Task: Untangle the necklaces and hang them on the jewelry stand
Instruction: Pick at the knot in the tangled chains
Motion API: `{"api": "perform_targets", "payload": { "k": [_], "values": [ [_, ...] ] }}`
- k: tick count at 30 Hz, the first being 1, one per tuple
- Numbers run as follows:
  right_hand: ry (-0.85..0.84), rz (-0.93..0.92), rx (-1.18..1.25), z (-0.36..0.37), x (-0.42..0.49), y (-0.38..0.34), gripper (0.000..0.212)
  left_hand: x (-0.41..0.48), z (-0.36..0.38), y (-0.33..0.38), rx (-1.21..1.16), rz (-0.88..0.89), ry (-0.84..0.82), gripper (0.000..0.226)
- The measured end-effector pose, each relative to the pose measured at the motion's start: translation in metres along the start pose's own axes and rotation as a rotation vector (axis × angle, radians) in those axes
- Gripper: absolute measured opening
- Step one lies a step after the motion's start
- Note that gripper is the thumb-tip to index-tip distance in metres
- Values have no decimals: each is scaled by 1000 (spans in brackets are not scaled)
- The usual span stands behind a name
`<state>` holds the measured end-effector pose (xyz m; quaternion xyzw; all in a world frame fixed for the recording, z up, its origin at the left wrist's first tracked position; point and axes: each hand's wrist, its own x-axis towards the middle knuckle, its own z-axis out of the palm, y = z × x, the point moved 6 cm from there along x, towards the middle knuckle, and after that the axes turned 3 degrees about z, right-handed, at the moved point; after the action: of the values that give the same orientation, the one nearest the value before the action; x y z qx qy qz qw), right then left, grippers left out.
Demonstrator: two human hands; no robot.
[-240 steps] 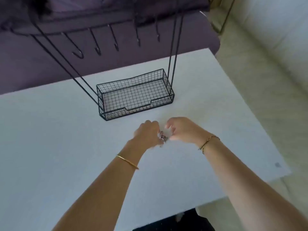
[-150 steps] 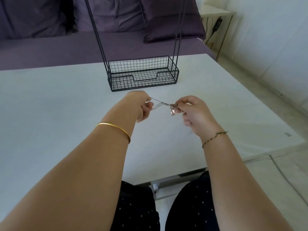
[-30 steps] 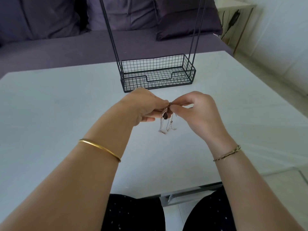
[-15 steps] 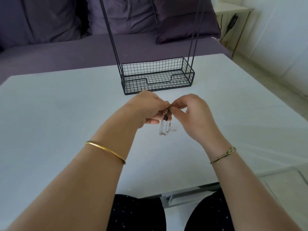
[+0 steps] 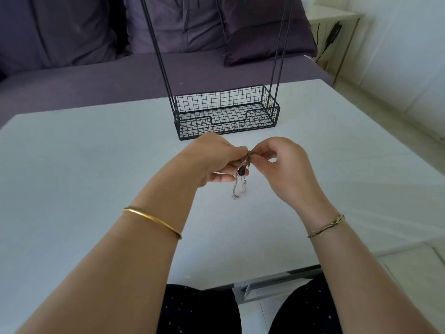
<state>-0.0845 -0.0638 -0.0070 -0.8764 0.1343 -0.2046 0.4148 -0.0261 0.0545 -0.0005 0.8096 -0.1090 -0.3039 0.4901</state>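
A tangle of thin silver necklaces (image 5: 240, 179) with a dark oval pendant hangs between my hands, just above the white table (image 5: 72, 177). My left hand (image 5: 212, 160) pinches the knot at its top from the left. My right hand (image 5: 281, 165) pinches the same knot from the right. Short chain ends dangle below the pendant. The black wire jewelry stand (image 5: 226, 112) sits just beyond my hands; its basket base and tall uprights show, while its top bar and hooks are out of frame.
A purple sofa (image 5: 96, 75) with cushions runs behind the table. A small side table (image 5: 337, 18) with a cable stands at the back right. The table's front edge is near my lap, its right edge by the pale floor.
Both hands stay pinched on the knot, which hangs as it did a second ago. Five seconds ago the chain was stretched between my hands; now they are close together.
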Motion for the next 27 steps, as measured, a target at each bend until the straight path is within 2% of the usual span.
{"api": "perform_targets", "payload": {
  "k": [4,10,13,16,20,24,27],
  "values": [
    [23,-5,28,-3,-1,1,12,-1,2,2,71,26,-21,11],
    [-48,25,186,-5,-3,2,9,3,4,3,214,81,24,23],
    [-2,44,178,-7,-1,7,9,3,8,6,272,105,-2,26],
    [7,16,120,-8,-1,5,13,5,10,6,266,100,-20,25],
    [-103,84,266,-4,-4,6,10,8,2,2,247,92,47,26],
    [-40,109,320,-11,-2,11,17,3,5,5,128,93,-22,20],
    [-17,104,342,-13,-1,10,20,0,5,7,160,111,-32,14]
  ]
}}
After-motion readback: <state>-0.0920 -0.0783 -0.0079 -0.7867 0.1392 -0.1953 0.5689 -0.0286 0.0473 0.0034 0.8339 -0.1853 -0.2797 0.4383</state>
